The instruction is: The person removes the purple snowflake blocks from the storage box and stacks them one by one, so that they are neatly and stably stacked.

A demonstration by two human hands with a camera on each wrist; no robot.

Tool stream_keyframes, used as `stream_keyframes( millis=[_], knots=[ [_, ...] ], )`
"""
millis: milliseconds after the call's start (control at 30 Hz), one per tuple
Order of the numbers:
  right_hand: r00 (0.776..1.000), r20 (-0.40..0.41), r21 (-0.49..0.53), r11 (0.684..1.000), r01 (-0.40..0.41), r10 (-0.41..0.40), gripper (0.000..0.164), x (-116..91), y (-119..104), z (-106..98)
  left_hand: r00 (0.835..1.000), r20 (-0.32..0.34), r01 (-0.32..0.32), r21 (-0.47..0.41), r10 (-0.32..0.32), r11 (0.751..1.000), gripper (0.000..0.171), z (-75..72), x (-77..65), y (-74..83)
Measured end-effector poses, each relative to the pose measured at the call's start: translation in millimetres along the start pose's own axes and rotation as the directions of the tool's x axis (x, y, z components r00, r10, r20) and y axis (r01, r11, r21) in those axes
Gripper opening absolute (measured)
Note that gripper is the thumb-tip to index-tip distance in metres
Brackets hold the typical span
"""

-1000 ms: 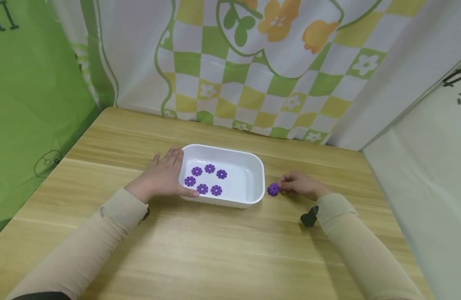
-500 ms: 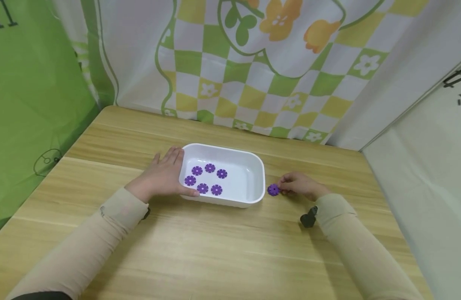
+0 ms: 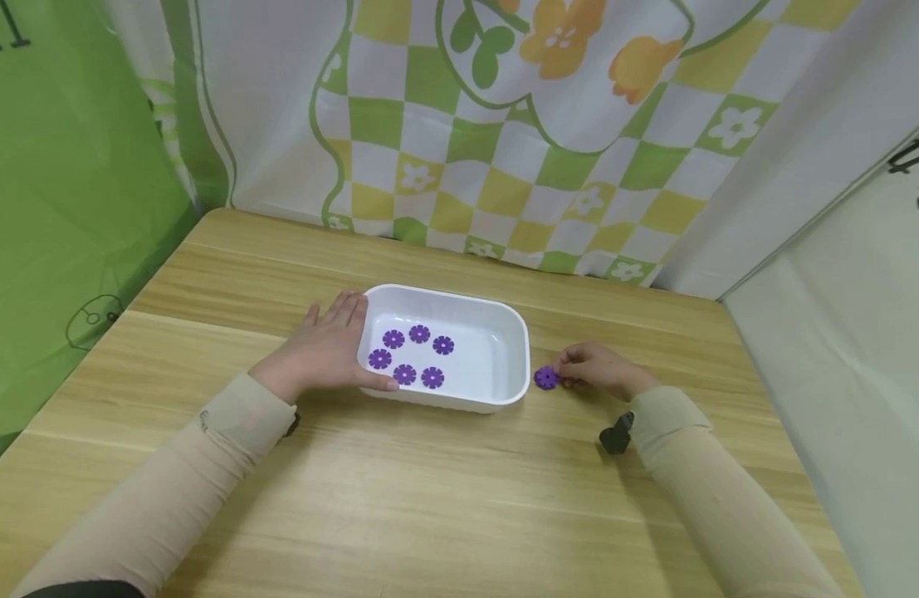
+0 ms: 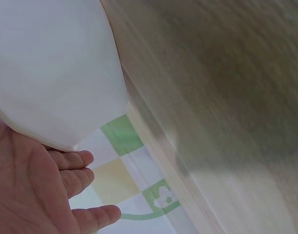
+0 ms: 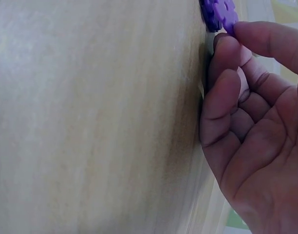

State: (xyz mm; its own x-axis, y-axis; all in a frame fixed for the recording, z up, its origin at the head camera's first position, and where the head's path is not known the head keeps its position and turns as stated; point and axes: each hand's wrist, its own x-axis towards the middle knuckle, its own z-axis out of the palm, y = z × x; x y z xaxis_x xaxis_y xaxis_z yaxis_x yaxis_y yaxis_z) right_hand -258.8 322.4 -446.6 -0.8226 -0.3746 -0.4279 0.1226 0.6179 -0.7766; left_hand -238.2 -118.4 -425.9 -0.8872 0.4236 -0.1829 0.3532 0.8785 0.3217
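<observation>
A white rectangular plastic tub (image 3: 496, 397) stands on the table in the head view, with several purple notched snowflake discs (image 3: 432, 378) lying flat inside its left part. My left hand (image 3: 317, 353) rests against the tub's left end, fingers straight along the outside and thumb over the front rim. Just right of the tub, my right hand (image 3: 597, 370) pinches a purple snowflake disc (image 5: 226, 13) by its edge between thumb and finger. Darker purple shows directly beneath that disc in the right wrist view, apparently another disc. How many lie there is hidden.
The wooden table (image 3: 429, 498) extends to a checked floral curtain (image 3: 504, 183) at the back. A green sheet (image 3: 70, 166) hangs on the left and a white one (image 3: 862, 332) on the right. A black device (image 3: 616, 433) is worn at the right wrist.
The disc at my right fingers sits a little lower, over the one beneath it. Both hands, the tub and the discs inside otherwise keep their places.
</observation>
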Motion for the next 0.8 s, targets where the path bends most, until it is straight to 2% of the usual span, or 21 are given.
stream_keyframes(
  millis=[367, 567, 800],
  knots=[
    [0.999, -0.036, -0.012, 1.0, -0.009, 0.008, 0.018, -1.0, -2.2, 3.6, 1.0, -0.002, 0.001, -0.011, -0.001, 1.0, 0.151, -0.7, -0.7, 0.2],
    [1.0, -0.028, -0.03, 1.0, -0.008, 0.007, 0.018, -3.1, -5.5, 2.4, 1.0, 0.002, 0.003, -0.018, -0.003, 1.0, 0.152, -0.8, -1.0, 0.6],
    [0.999, -0.039, -0.09, 0.996, 0.025, -0.029, 0.026, -4.2, -30.2, -7.9, 1.0, 0.005, 0.004, -0.024, -0.004, 1.0, 0.153, -0.2, -0.6, 0.3]
  ],
)
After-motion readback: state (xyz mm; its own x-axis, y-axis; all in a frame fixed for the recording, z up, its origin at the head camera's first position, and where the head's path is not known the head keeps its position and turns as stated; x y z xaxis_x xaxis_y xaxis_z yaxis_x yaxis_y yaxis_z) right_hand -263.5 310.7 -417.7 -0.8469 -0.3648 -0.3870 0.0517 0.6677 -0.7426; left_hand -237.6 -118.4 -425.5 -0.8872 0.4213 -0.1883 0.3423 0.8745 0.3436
